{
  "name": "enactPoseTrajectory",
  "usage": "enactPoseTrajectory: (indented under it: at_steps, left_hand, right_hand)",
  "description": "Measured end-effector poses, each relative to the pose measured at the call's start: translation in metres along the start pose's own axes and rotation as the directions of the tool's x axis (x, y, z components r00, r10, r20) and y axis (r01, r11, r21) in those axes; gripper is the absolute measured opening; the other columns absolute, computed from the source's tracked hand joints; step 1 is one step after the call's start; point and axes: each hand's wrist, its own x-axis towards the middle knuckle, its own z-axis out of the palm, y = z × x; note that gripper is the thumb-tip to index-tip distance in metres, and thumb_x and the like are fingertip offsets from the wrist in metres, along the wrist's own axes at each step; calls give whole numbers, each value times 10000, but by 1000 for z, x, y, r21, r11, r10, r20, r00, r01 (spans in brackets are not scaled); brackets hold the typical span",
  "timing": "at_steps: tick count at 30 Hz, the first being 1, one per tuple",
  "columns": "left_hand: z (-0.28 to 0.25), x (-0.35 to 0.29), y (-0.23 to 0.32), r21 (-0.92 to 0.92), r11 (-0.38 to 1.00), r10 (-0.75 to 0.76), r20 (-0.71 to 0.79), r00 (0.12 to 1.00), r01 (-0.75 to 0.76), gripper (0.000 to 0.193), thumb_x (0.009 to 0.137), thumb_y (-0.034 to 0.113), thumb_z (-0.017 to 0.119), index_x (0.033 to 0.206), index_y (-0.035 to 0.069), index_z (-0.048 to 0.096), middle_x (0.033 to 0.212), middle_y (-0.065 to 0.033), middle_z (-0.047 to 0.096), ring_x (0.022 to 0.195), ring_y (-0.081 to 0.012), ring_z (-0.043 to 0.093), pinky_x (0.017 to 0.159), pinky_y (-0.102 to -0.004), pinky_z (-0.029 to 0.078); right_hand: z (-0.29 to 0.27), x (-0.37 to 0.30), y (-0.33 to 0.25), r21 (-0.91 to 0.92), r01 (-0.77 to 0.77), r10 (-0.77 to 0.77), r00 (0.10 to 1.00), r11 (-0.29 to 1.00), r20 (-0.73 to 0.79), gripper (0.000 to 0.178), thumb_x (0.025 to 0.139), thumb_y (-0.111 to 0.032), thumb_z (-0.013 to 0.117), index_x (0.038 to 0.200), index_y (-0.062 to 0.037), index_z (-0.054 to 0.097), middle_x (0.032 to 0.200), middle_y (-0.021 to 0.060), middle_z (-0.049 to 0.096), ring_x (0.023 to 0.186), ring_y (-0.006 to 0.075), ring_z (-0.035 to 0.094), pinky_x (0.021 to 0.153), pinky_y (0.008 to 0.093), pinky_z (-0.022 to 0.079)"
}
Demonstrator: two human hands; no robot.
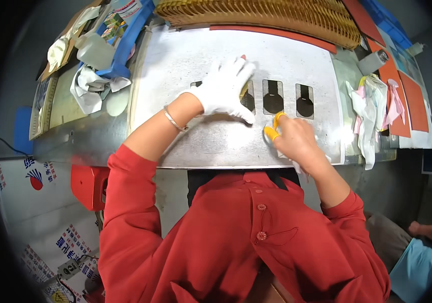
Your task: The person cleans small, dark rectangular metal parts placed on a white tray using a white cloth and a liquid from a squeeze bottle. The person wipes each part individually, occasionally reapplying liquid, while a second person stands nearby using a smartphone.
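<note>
A pale metal plate (pixel 185 146) with a row of rectangular cutouts covers the worktable in front of me. Dark pieces with rounded lower ends, such as this one (pixel 272 104) and the rightmost one (pixel 305 107), show in the cutouts. My left hand (pixel 221 93), in a white glove, lies with fingers spread over the left part of the row, partly hiding the cutouts there. Yellow finger cots cover two fingertips of my right hand (pixel 297 139), which is curled low over the plate near its front edge. A bit of white cloth (pixel 298 166) shows beneath that hand.
Along the far edge stands a long rack of yellowish ridged slats (pixel 256 17). A blue tray (pixel 125 55), a white bottle (pixel 94 52) and crumpled cloths (pixel 92 88) are at left. Cloths (pixel 370 111) and another bottle (pixel 372 62) lie at right. A person's hand (pixel 430 232) appears at lower right.
</note>
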Motion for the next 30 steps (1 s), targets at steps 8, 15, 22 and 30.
enactPoseTrajectory:
  at_steps: [8,15,22,30]
  left_hand:
    - [10,-41,-8,108,974,-188,-110,976,200,953,562,630,641,1232,1,388,1325,-201,307,1264,-367,215,1002,-505,174]
    - [22,-42,0,94,959,-251,-146,957,266,885,582,554,662,1232,13,404,1305,-189,329,1262,-355,205,976,-528,189]
    - [22,-37,0,50,949,-306,-81,949,310,890,578,534,681,1267,56,384,1352,-188,281,1275,-374,174,989,-547,147]
    - [21,-38,-3,43,966,-247,-131,960,255,836,574,544,675,1233,100,415,1328,-172,306,1257,-375,197,979,-553,166]
  right_hand:
    - [4,97,-23,26,53,-49,991,998,-125,229,722,-221,595,749,5,590,703,205,606,690,346,603,614,407,458]
    - [14,123,-31,-8,-9,9,1000,1000,1,259,728,-191,567,872,21,607,797,211,620,763,334,607,680,397,462]
    - [20,125,-34,-4,-38,38,999,999,33,235,678,-155,578,838,12,620,778,210,619,754,344,606,667,410,467]
    - [31,112,-31,-18,-15,14,999,1000,-29,188,669,-139,588,758,26,603,729,213,611,713,347,609,646,409,474]
